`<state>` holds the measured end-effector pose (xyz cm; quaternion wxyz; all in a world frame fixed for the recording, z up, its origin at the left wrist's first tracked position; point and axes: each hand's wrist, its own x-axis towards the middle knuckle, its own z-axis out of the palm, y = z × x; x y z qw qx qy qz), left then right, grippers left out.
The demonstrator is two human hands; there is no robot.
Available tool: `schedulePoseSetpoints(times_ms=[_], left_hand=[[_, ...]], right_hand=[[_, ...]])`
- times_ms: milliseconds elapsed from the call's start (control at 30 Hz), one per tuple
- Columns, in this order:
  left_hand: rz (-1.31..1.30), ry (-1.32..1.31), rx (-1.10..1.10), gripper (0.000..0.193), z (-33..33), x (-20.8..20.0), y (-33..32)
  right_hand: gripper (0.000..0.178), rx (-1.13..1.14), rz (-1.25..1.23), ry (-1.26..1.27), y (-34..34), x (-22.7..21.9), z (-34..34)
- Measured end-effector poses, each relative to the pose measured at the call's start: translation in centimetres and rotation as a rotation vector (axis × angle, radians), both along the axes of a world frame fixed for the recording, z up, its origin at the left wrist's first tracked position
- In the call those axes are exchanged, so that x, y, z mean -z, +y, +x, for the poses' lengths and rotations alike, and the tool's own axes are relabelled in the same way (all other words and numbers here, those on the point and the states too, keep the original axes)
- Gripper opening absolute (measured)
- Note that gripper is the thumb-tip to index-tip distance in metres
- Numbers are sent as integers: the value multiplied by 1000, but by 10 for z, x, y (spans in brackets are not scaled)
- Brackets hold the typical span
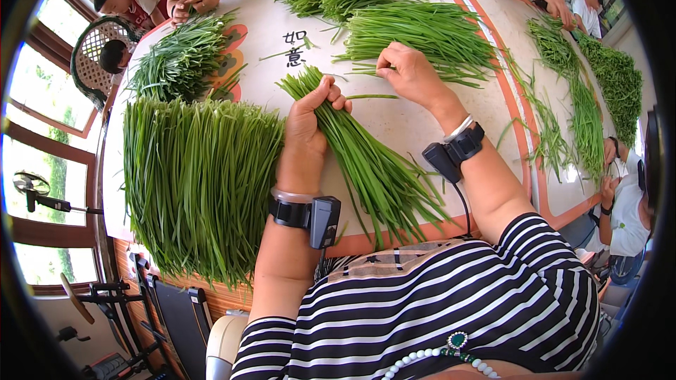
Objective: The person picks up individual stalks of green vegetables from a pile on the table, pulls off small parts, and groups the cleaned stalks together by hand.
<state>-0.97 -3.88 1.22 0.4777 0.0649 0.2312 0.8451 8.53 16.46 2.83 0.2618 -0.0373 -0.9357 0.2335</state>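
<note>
Green stalk bundle [370, 151] is slanting over the pale table [394, 123], its upper end poking out past the left hand [310, 116] and its thin tips fanning toward the table's near edge. The left hand is gripping it close to that upper end, fingers wrapping around the stalks and the thumb pressing against them. The right hand [412, 74] is hovering to the right of the bundle, apart from it, near the broad green pile [422, 35]. Its fingers are bending inward, thumb and index tips sitting close together — whether they are pinching a stalk, one cannot tell.

A single loose stalk [373, 96] is lying between the two hands. Just beside the left forearm, a large stack of stalks [201, 183] is covering the table's left end, with a darker heap [176, 60] lying beyond it. Farther off, a co-worker's hands [204, 1] are resting above that darker heap.
</note>
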Motion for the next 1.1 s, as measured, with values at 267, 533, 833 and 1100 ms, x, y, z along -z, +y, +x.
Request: schedulePoseSetpoints(times_ms=[267, 533, 833, 1100], left_hand=[[-134, 133, -95, 28, 10, -3, 5], [-247, 168, -103, 18, 16, -17, 6], [-95, 103, -15, 15, 5, -2, 5], [-87, 57, -105, 33, 9, -2, 6]], right_hand=[[10, -257, -399, -47, -35, -23, 2], [11, 143, -77, -35, 2, 2, 4], [12, 168, 55, -122, -7, 9, 0], [9, -103, -276, 24, -27, -12, 1]])
